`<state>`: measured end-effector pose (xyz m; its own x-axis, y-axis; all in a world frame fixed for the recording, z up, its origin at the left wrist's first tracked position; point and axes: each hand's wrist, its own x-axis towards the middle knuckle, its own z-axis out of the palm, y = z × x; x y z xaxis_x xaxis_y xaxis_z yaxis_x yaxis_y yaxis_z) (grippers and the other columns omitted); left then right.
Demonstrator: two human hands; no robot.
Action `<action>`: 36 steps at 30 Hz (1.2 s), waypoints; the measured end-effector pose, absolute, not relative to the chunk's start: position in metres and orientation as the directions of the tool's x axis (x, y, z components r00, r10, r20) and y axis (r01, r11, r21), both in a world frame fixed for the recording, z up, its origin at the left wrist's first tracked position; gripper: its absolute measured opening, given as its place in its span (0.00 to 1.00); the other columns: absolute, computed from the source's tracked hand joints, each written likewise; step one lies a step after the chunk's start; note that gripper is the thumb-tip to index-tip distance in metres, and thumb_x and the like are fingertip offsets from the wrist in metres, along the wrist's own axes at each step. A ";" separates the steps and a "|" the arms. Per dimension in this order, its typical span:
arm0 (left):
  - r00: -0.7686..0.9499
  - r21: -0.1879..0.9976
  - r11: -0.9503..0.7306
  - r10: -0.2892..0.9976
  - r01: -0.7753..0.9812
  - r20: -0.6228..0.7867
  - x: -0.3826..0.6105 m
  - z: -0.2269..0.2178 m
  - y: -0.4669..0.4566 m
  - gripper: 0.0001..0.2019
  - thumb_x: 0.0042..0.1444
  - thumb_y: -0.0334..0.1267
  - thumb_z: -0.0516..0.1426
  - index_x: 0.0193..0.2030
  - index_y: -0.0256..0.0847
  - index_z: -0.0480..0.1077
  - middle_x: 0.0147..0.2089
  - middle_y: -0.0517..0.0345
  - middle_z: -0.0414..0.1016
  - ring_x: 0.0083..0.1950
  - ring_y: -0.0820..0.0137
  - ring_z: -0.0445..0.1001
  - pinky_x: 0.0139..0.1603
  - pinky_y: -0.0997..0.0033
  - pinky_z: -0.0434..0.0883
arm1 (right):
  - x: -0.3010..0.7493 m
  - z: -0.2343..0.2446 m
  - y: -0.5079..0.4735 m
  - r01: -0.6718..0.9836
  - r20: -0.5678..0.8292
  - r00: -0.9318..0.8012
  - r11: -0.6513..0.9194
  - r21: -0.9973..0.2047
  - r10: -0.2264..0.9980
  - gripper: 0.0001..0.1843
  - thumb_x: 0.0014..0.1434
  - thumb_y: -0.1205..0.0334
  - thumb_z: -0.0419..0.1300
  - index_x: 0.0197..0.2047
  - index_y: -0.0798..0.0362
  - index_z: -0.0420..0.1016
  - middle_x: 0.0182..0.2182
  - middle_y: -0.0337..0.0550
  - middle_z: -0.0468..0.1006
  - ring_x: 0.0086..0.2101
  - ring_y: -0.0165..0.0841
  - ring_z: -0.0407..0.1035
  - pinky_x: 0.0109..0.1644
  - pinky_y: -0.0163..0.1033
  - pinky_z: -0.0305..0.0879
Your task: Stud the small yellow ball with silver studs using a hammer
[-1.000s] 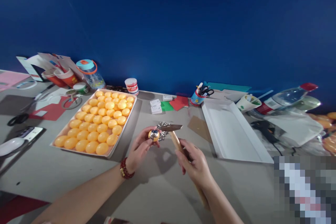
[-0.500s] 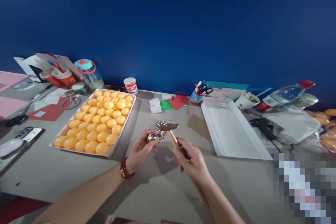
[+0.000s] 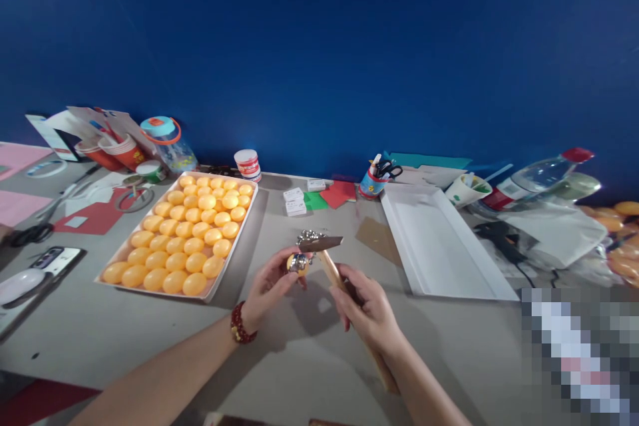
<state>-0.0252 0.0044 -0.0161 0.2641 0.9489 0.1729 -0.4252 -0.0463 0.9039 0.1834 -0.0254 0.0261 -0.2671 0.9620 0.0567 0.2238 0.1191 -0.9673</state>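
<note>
My left hand (image 3: pixel 272 286), with a dark red bead bracelet, grips an orange ball (image 3: pixel 303 265) with shiny silver pieces on its upper side. What these pieces are I cannot make out. In my right hand (image 3: pixel 367 303) is a hammer (image 3: pixel 328 267), held by its wooden handle. The dark hammer head is beside the ball; whether they touch I cannot tell. Behind the head shows a cluster of small silver pieces (image 3: pixel 308 234), partly hidden. To the left, a shallow box (image 3: pixel 213 289) holds rows of several orange balls (image 3: pixel 192 229).
A white tray (image 3: pixel 434 246) lies to the right, beside a brown card (image 3: pixel 378 241). Small white boxes (image 3: pixel 294 203) and green and red paper (image 3: pixel 339 194) are farther back. A pen cup (image 3: pixel 372 184) and white tub (image 3: pixel 247 165) stand near the blue wall (image 3: pixel 319 66).
The ball has turned in my left hand, so more of its silver-covered side shows. My right hand and the hammer have hardly moved. The view has shifted slightly.
</note>
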 end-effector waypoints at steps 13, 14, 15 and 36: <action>0.165 0.891 0.045 0.986 -0.451 0.034 -0.026 -0.016 0.014 0.19 0.60 0.40 0.60 0.57 0.45 0.71 0.37 0.58 0.77 0.34 0.71 0.76 0.40 0.67 0.74 | 0.182 0.026 -0.023 0.249 0.038 -0.282 0.111 -0.962 0.959 0.15 0.65 0.55 0.56 0.51 0.54 0.70 0.23 0.34 0.67 0.16 0.24 0.62 0.18 0.30 0.62; 0.169 0.895 0.035 0.985 -0.444 0.045 -0.026 -0.017 0.013 0.18 0.60 0.40 0.60 0.57 0.45 0.71 0.38 0.57 0.77 0.35 0.71 0.75 0.41 0.68 0.73 | 0.183 0.025 -0.023 0.226 0.039 -0.261 0.100 -0.969 0.964 0.16 0.65 0.55 0.56 0.52 0.54 0.70 0.21 0.32 0.66 0.16 0.24 0.61 0.19 0.30 0.62; 0.173 0.900 0.026 0.983 -0.435 0.056 -0.026 -0.017 0.014 0.18 0.60 0.41 0.60 0.57 0.45 0.71 0.40 0.57 0.77 0.35 0.71 0.75 0.41 0.68 0.73 | 0.184 0.024 -0.024 0.202 0.035 -0.237 0.085 -0.976 0.971 0.16 0.66 0.55 0.56 0.53 0.54 0.70 0.20 0.31 0.65 0.15 0.24 0.61 0.19 0.29 0.62; 0.176 0.921 0.078 0.984 -0.382 -0.010 -0.027 -0.021 0.008 0.17 0.60 0.46 0.59 0.51 0.40 0.73 0.37 0.55 0.76 0.31 0.72 0.71 0.38 0.69 0.72 | 0.234 -0.016 0.024 0.838 0.237 0.135 0.017 -0.546 0.962 0.23 0.61 0.60 0.52 0.59 0.53 0.66 0.48 0.53 0.74 0.40 0.42 0.73 0.43 0.45 0.70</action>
<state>-0.0269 0.0080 -0.0213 0.1755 0.9844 -0.0102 -0.3824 0.0777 0.9207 0.2341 0.0237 -0.0163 0.1351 0.9620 0.2372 0.8379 0.0168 -0.5455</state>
